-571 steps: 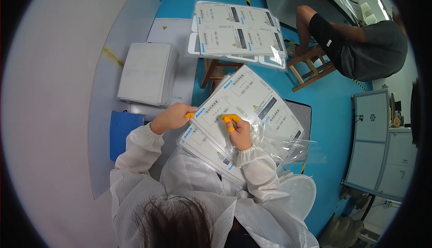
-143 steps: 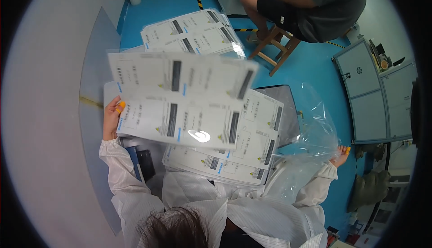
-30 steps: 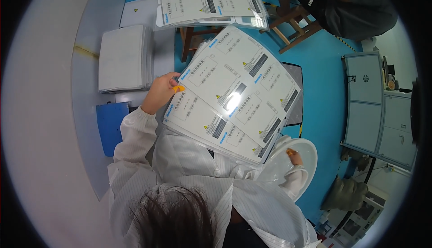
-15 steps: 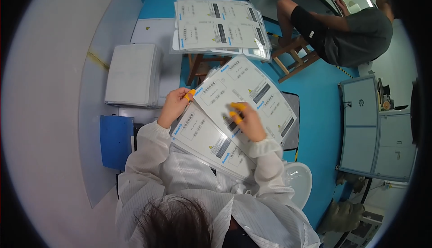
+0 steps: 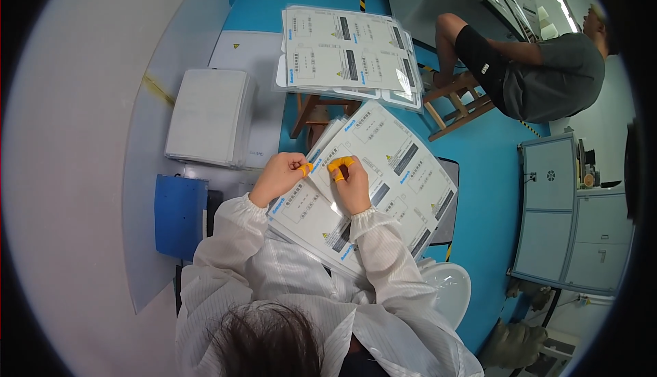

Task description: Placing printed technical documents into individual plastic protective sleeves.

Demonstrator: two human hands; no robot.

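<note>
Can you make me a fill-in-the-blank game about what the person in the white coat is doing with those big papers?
1. Both hands, the left hand and the right hand, rest on a stack of printed label sheets on the person's ____.
2. The fingertips wear little covers coloured ____.
3. A second pile of sheets lies on a wooden ____.
4. The floor is coloured ____.

Missing words: lap; orange; stool; blue
</note>
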